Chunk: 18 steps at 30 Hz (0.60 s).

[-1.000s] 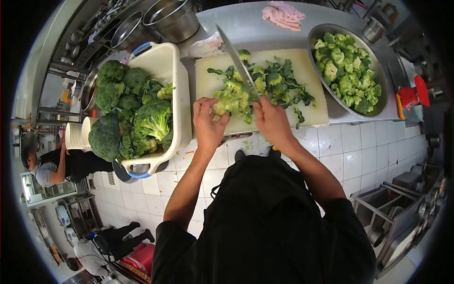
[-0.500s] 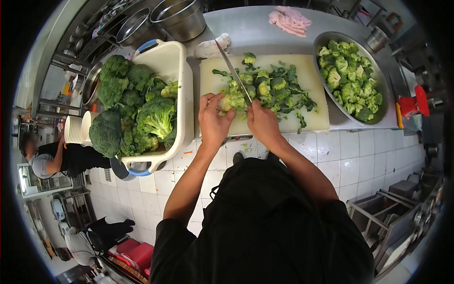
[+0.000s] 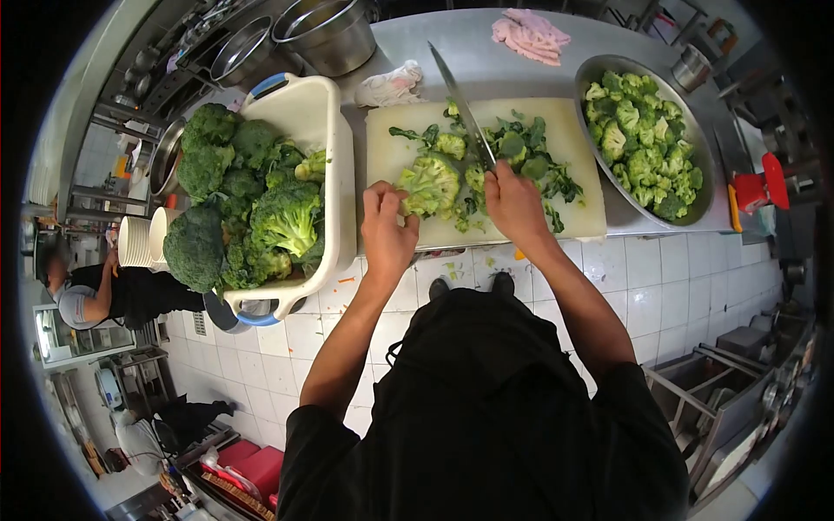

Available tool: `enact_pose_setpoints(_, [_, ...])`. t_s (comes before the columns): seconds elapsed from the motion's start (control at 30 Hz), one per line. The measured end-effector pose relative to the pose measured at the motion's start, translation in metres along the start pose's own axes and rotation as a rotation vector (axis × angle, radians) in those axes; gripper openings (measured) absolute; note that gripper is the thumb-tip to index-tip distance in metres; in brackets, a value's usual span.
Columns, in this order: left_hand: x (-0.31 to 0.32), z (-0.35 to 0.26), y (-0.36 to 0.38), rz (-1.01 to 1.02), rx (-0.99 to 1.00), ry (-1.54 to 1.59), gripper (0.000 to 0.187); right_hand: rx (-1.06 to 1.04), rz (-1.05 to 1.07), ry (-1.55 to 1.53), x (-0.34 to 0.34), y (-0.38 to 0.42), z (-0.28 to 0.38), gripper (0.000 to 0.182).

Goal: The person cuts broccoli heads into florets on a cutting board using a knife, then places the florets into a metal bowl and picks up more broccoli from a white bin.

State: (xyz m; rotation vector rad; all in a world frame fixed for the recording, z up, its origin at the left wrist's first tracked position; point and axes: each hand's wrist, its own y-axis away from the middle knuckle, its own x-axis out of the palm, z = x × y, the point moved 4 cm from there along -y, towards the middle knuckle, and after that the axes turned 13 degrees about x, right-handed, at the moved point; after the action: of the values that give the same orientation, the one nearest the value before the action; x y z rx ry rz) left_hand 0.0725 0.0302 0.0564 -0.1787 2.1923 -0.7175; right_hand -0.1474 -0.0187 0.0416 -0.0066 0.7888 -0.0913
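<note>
My left hand (image 3: 388,227) has its fingers closed on the left side of a broccoli head (image 3: 431,184), whose pale cut side shows. My right hand (image 3: 516,201) is wrapped round the handle of a long knife (image 3: 463,106); its blade points up and away, to the right of that broccoli. Both hands are over the near part of a white cutting board (image 3: 388,123). Broccoli leaves and trimmings (image 3: 532,163) lie on the board around and behind the knife. The handle is mostly hidden in my fingers.
To the left, a cream tub (image 3: 342,165) is heaped with broccoli heads (image 3: 291,213). A steel bowl (image 3: 710,178) of cut florets (image 3: 641,143) stands on the right. Behind the board lie a white cloth (image 3: 390,85) and a pink cloth (image 3: 532,36). Two people are at the far left.
The knife has moved right and away from the broccoli with my right hand. The broccoli head now shows its cut side more fully, and my left hand has shifted slightly left and down.
</note>
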Motion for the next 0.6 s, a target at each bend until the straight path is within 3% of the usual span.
enact_pose_setpoints(0.13, [0.001,-0.007,-0.002,0.024,0.136,-0.052,0.035,-0.045,0.103,-0.051,-0.001,0.014,0.025,0.016])
enact_pose_setpoints(0.33, [0.003,-0.010,-0.001,0.080,0.171,-0.045,0.034,-0.054,0.073,-0.120,-0.008,0.023,0.051,0.017])
enact_pose_setpoints(0.43, [0.004,-0.013,-0.001,0.068,0.241,-0.066,0.035,-0.045,0.170,0.031,0.018,0.020,0.037,0.018])
enact_pose_setpoints(0.53, [0.005,-0.013,-0.002,0.117,0.247,-0.086,0.037,0.043,0.279,0.058,0.024,0.018,0.028,0.019])
enact_pose_setpoints(0.6, [0.004,-0.010,0.001,0.169,0.149,-0.061,0.041,0.049,0.275,0.028,0.020,0.019,0.026,0.019])
